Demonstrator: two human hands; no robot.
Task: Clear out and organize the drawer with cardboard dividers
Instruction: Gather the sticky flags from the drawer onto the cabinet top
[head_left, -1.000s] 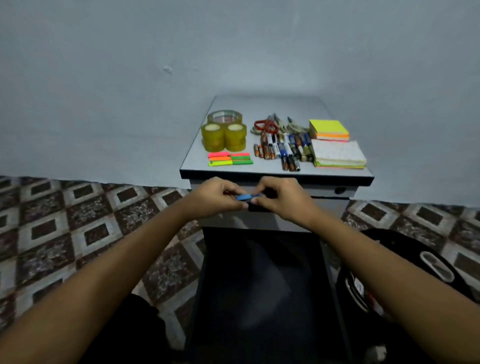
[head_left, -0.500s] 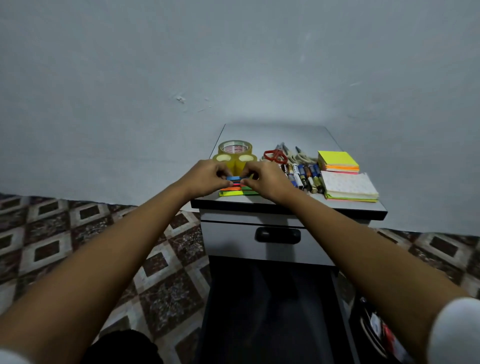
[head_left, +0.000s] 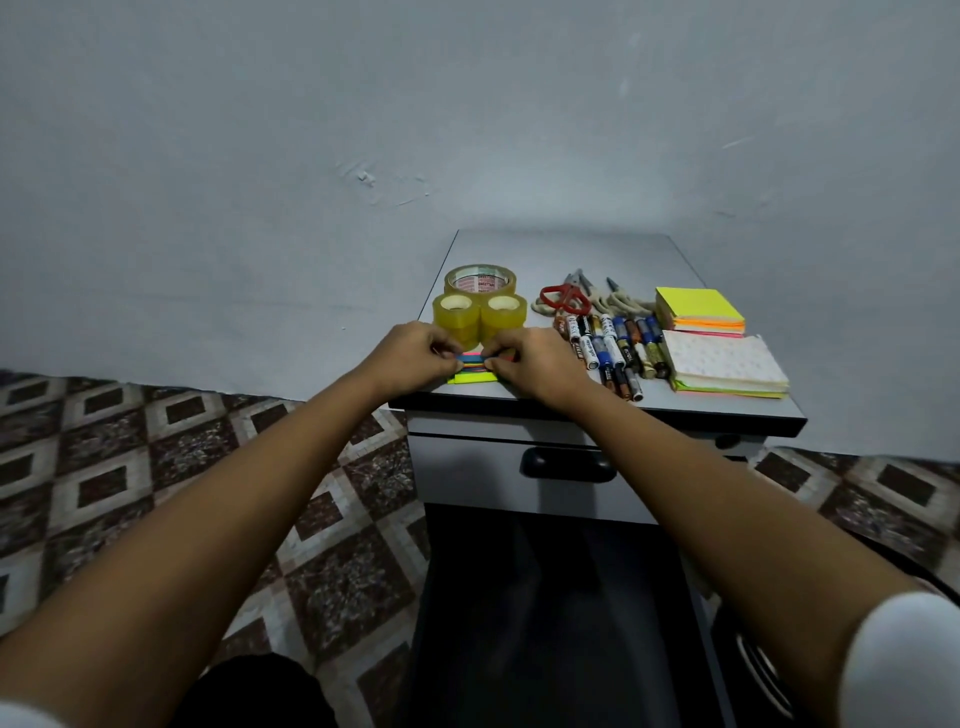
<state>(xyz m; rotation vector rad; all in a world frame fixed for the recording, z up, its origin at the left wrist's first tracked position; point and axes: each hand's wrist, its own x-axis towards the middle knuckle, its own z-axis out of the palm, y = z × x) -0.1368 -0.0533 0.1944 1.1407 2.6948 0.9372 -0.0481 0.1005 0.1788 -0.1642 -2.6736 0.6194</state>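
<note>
Both hands are up on the grey cabinet top (head_left: 561, 249): the left hand (head_left: 415, 353) and the right hand (head_left: 540, 364) each pinch one end of a thin blue strip (head_left: 470, 358) with curled fingertips. It sits right on top of the stack of neon sticky flags (head_left: 470, 378) at the front edge. Just behind are three tape rolls (head_left: 480, 312); the rear one carries red print on its core, too small to read surely. To the right lie labelled batteries (head_left: 613, 351), their writing illegible, then red-handled scissors (head_left: 563, 299) and sticky note pads (head_left: 698, 312). Below, the open drawer (head_left: 550, 597) is dark inside.
</note>
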